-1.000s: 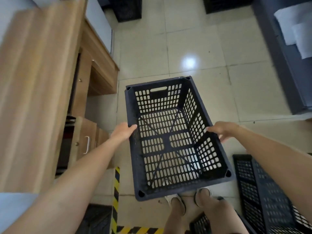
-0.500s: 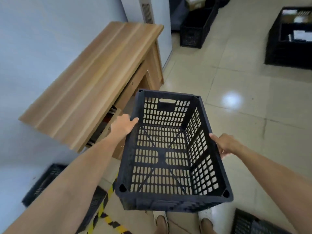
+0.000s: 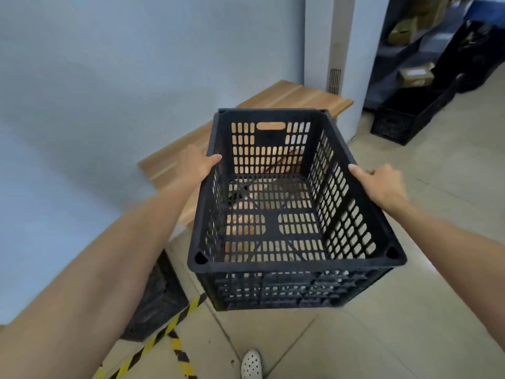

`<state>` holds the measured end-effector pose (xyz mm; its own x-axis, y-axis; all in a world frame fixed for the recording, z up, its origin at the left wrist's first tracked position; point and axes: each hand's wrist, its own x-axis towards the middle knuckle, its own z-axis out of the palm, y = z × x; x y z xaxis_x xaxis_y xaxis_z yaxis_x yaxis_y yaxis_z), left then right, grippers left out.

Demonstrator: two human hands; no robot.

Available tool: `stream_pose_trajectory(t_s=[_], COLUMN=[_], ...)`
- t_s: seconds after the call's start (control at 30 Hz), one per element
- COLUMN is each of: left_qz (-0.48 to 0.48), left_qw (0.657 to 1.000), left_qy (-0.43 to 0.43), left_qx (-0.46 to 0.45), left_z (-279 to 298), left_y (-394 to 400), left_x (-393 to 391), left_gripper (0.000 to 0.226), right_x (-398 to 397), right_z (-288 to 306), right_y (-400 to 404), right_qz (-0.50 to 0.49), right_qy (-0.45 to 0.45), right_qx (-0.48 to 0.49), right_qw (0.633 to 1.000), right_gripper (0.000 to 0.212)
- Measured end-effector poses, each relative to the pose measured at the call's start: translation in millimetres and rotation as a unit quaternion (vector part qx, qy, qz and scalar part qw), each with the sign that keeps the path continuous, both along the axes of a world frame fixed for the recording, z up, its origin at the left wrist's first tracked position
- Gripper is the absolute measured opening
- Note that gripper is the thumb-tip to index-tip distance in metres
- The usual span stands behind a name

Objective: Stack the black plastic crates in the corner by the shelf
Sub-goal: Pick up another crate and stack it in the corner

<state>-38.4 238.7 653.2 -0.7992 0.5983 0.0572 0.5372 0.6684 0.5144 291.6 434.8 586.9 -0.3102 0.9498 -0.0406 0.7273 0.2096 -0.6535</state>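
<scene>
An empty black slotted plastic crate (image 3: pixel 287 285) hangs in the air in front of me, open side up. My left hand (image 3: pixel 195 162) grips its left long rim and my right hand (image 3: pixel 382 184) grips its right long rim. Another black crate (image 3: pixel 155 299) stands on the floor by the wall at lower left, mostly hidden behind my left forearm. More black crates (image 3: pixel 396 119) sit on the floor at the far right, beside a dark shelf (image 3: pixel 404 58) with boxes on it.
A wooden desk (image 3: pixel 295 98) stands against the blue wall behind the held crate. Yellow-black hazard tape (image 3: pixel 169 326) runs across the tiled floor below. A white shoe (image 3: pixel 251 363) shows at the bottom edge. A white column (image 3: pixel 336 45) rises past the desk.
The crate has risen with both hands still on its rims. The view has swung up and left, so the wall, the column and the shelf now show and the desk lies behind the crate.
</scene>
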Motion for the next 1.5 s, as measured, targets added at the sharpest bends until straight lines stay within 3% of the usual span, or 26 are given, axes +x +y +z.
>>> stream_pose_trajectory(t_s=[0.1, 0.33, 0.67, 0.9, 1.07, 1.2, 1.3, 1.43, 1.5], left_qz=[0.063, 0.157, 0.268, 0.304, 0.327, 0.338, 0.333, 0.338, 0.332], left_qw=[0.997, 0.980, 0.960, 0.949, 0.933, 0.914, 0.894, 0.865, 0.858], left_qy=[0.025, 0.063, 0.075, 0.050, -0.033, -0.122, -0.198, -0.273, -0.289], left_qx=[0.043, 0.101, 0.039, -0.065, -0.146, -0.190, -0.227, -0.252, -0.264], left_z=[20, 35, 41, -24, -96, -164, -209, -263, -285], left_y=[-40, -146, -344, -457, -505, -524, -531, -544, -551], left_x=[-32, -120, -264, -325, -362, -398, -423, -453, -468], left_gripper=[0.035, 0.042, 0.025, 0.048, 0.045, 0.048, 0.034, 0.050, 0.045], right_x=[-43, -170, -383, -479, -546, -597, -635, -676, -695], right_z=[25, 39, 25, -30, -90, -143, -179, -225, -245], right_y=[-12, -73, -216, -312, -340, -353, -357, -364, -367], right_qz=[0.052, 0.180, 0.362, 0.457, 0.503, 0.533, 0.540, 0.538, 0.532], right_qy=[0.057, 0.039, 0.005, -0.081, -0.208, -0.287, -0.347, -0.396, -0.421], right_qx=[0.031, 0.045, -0.029, -0.084, -0.075, -0.095, -0.133, -0.142, -0.148], right_qw=[0.997, 0.982, 0.932, 0.882, 0.836, 0.790, 0.755, 0.731, 0.720], right_gripper=[0.062, 0.052, 0.040, 0.038, 0.057, 0.051, 0.046, 0.031, 0.026])
